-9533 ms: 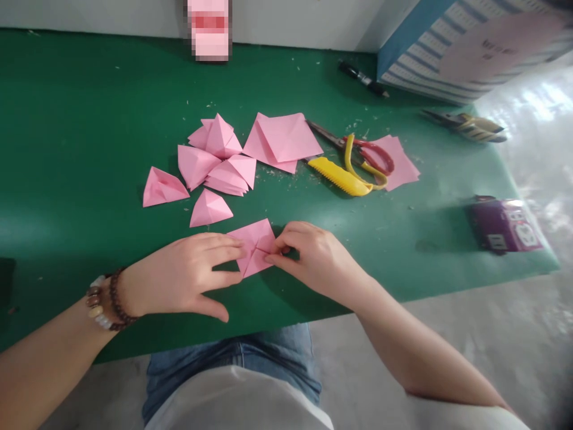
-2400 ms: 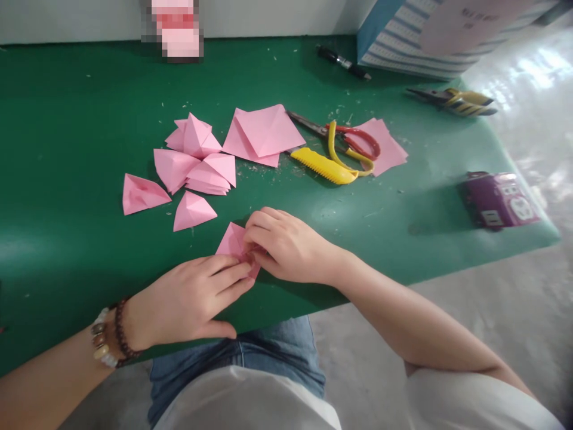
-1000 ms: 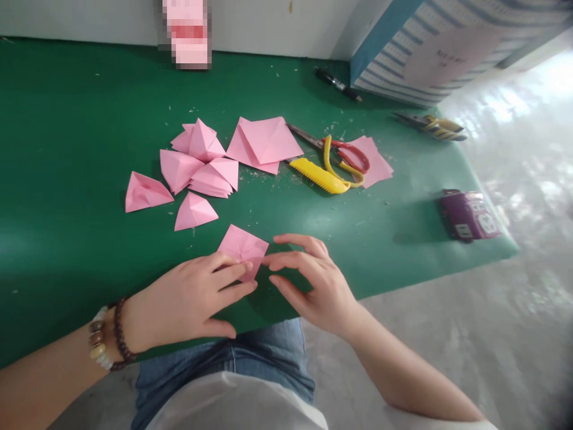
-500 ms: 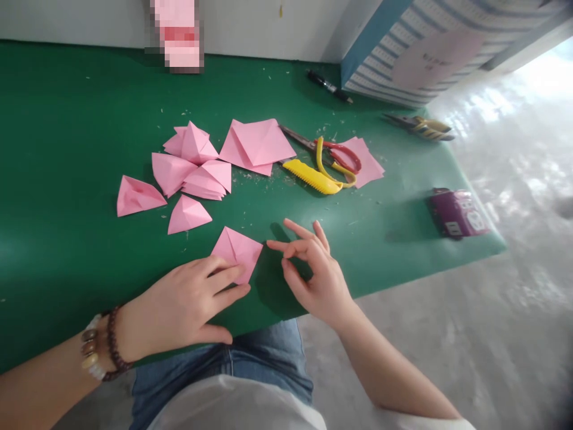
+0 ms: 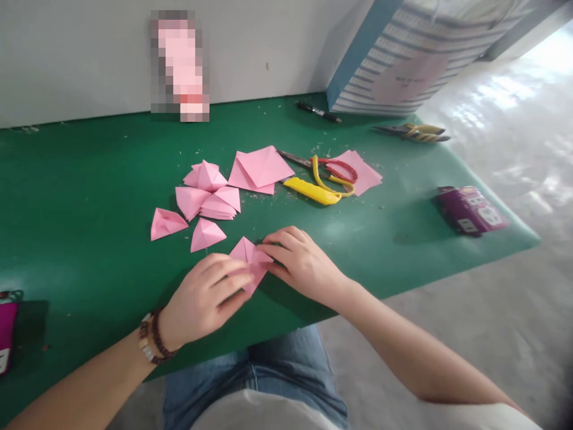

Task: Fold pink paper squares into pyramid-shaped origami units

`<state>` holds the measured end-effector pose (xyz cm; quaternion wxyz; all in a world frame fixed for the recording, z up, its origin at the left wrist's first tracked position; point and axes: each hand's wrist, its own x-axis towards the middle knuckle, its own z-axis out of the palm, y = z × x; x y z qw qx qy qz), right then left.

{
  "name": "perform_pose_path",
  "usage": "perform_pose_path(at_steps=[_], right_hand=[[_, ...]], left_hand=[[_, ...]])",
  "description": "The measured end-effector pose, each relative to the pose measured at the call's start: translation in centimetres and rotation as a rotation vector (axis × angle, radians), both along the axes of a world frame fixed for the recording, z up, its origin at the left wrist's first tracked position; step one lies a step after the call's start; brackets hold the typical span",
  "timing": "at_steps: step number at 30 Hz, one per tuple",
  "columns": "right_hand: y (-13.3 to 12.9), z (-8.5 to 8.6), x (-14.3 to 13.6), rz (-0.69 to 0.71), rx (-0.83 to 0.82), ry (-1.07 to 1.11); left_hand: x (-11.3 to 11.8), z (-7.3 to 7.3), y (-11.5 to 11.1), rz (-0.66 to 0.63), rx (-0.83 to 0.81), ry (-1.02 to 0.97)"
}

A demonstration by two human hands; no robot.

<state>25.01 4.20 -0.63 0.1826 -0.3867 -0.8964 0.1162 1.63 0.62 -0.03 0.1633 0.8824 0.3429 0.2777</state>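
A small square of folded pink paper (image 5: 256,258) lies near the table's front edge, one corner pointing away from me. From the left, the curled fingers and thumb of my left hand (image 5: 215,292) hold it, covering much of that side; they are slightly blurred. My right hand (image 5: 304,260) is closed on the paper's right corner, fingertips and thumb together. Just beyond stand several folded pink paper pieces, among them a pointed one (image 5: 207,235) and a hollow one (image 5: 167,224). Flat pink paper sheets (image 5: 264,167) lie farther back.
Scissors (image 5: 342,171) with red handles and a yellow cutter (image 5: 311,191) lie beside more pink sheets (image 5: 360,173). Behind are a pen (image 5: 319,111), pliers (image 5: 414,132) and a striped bag (image 5: 385,71). Purple boxes sit at right (image 5: 474,209) and left (image 5: 5,334). Scraps dot the green table (image 5: 111,197).
My right hand has moved left and closed on the paper's right corner. My left hand's fingers have curled at the paper's left side. The camera view has shifted.
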Motion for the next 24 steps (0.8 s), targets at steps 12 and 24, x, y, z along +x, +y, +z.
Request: perform_pose_path(at_steps=[12,24], right_hand=[[4.2,1.4,-0.4,0.218,0.187,0.193],[3.0,0.4,-1.3,0.038,-0.223,0.6]], left_hand=[[0.7,0.0,-0.4,0.353,-0.374,-0.325],[1.9,2.0,1.3,0.334,-0.675,-0.423]])
